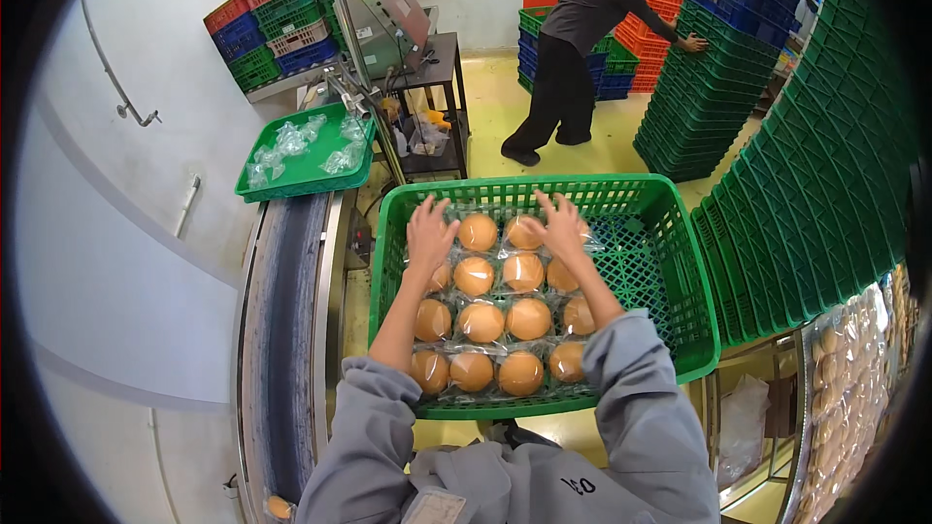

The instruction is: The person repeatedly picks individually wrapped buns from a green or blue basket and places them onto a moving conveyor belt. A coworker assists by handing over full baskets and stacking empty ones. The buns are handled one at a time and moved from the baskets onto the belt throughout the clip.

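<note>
A green plastic crate (695, 306) stands before me, with rows of round golden buns in clear wrappers (475, 276) over its left and middle part. My left hand (431, 233) rests over a wrapped bun at the crate's far left corner, partly hiding it. My right hand (562, 229) is spread over the far row, its fingers on or just above the wrapped buns there. Both hands have their fingers apart; neither plainly grips a bun. The blue and green mesh bottom (630, 262) shows at the crate's right.
A conveyor belt (291, 320) runs along the left, a wrapped bun (279, 506) at its near end. Beyond it, a green tray (320, 175) holds clear wrappers. Nested green crates (786, 233) lean at right. A co-worker (582, 22) touches a tall crate stack (717, 80).
</note>
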The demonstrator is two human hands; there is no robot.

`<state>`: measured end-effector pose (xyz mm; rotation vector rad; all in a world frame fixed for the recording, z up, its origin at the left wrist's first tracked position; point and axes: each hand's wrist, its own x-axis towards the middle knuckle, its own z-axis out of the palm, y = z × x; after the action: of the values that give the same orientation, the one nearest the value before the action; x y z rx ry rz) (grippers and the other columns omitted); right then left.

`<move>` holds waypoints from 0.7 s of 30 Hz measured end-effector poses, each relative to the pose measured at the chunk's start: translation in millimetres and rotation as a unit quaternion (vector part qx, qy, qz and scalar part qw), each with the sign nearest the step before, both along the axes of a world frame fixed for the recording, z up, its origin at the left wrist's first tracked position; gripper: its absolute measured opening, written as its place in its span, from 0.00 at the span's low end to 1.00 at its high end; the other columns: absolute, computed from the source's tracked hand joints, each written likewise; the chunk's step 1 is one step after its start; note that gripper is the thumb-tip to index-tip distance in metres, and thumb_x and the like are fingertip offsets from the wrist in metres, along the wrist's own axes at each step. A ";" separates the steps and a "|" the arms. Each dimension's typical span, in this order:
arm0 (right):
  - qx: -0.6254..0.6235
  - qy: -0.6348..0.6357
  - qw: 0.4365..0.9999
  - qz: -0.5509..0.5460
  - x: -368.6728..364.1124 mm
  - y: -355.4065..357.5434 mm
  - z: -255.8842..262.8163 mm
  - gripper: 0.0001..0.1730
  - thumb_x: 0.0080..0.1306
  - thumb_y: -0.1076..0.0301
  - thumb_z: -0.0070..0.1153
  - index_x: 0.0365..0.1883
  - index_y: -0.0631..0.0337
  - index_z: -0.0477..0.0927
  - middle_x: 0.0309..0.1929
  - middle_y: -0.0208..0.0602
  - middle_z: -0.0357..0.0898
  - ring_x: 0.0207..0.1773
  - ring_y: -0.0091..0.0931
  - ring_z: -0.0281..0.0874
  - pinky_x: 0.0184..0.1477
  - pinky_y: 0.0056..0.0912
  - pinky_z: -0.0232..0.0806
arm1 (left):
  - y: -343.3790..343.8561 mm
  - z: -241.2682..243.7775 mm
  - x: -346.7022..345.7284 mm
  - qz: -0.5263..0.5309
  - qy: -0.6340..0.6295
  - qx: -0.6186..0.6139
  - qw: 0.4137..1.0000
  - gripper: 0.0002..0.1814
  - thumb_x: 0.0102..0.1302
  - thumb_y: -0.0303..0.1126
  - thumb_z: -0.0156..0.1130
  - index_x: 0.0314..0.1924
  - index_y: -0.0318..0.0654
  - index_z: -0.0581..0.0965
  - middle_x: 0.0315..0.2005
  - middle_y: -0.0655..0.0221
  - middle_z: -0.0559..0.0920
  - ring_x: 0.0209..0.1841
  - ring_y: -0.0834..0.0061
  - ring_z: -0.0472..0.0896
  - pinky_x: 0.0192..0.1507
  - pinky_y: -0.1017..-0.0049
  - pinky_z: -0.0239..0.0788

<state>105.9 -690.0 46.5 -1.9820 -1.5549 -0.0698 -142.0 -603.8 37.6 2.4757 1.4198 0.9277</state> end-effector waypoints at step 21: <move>-0.181 0.023 0.981 -0.063 35.0 -44.3 -73.3 0.38 0.58 0.45 0.48 0.66 0.32 0.50 0.70 0.45 0.29 0.65 0.57 0.43 0.60 0.67 0.39 | 15.8 -33.0 57.8 -0.174 0.079 -0.135 0.972 0.31 0.59 0.58 0.47 0.58 0.52 0.64 0.60 0.64 0.62 0.62 0.60 0.59 0.62 0.52 0.47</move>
<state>140.9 -734.3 -26.8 -2.3447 -1.4915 0.2220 -84.2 -588.1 4.5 2.5136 1.0168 0.4445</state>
